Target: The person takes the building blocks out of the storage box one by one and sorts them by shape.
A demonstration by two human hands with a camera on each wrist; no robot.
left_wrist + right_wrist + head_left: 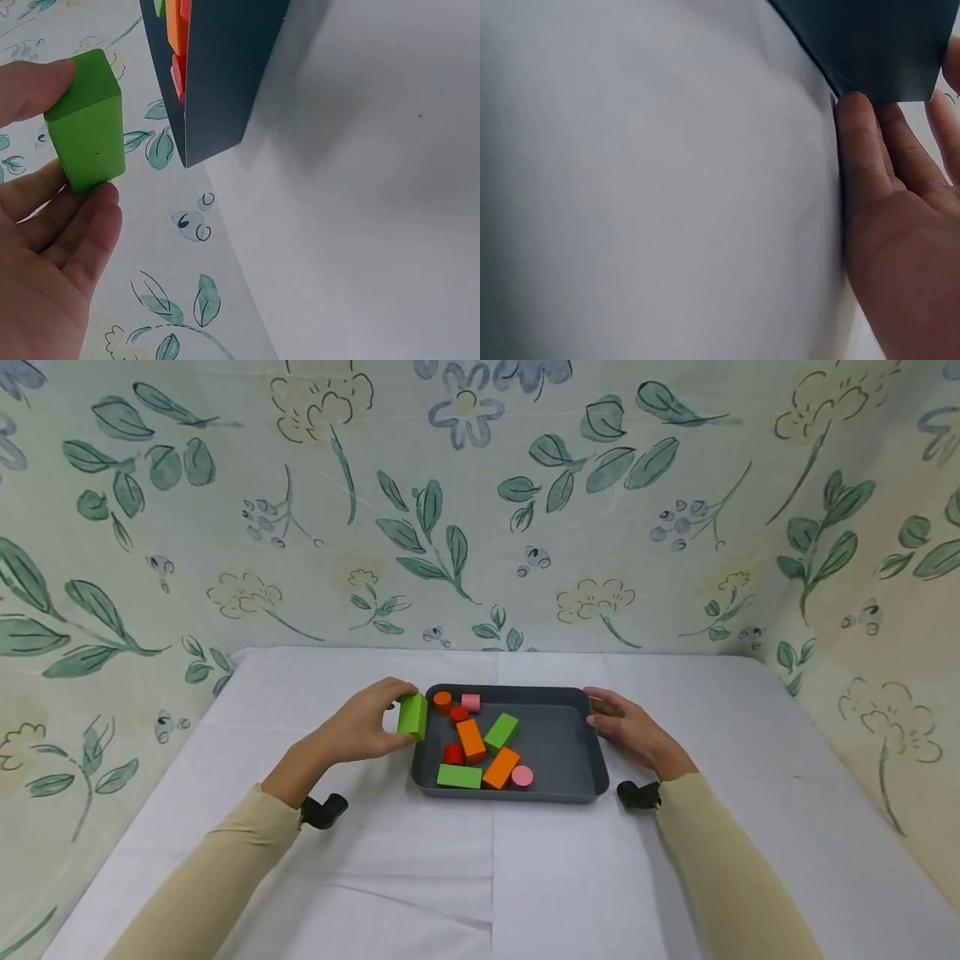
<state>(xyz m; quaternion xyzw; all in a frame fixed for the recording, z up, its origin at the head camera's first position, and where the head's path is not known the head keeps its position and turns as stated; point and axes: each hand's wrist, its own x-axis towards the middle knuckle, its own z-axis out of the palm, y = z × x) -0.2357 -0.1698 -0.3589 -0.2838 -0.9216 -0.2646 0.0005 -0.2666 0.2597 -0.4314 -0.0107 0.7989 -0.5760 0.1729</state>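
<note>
The green block [412, 717] sits pinched between the thumb and fingers of our left hand [369, 723], just beside the grey tray's [555, 747] left rim. We rest our right hand [633, 732], its fingers extended, against the tray's right side. Inside, we see coloured blocks [471, 741] and cylinders [453, 754], mostly toward the left.

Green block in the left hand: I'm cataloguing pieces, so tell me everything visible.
The green block is a smooth, straight-edged cuboid with a tiny dark speck on one face; its material is unclear. The left hand holds it between thumb and fingers, raised off the white cloth, left of the gray tray, apart from it.
</note>
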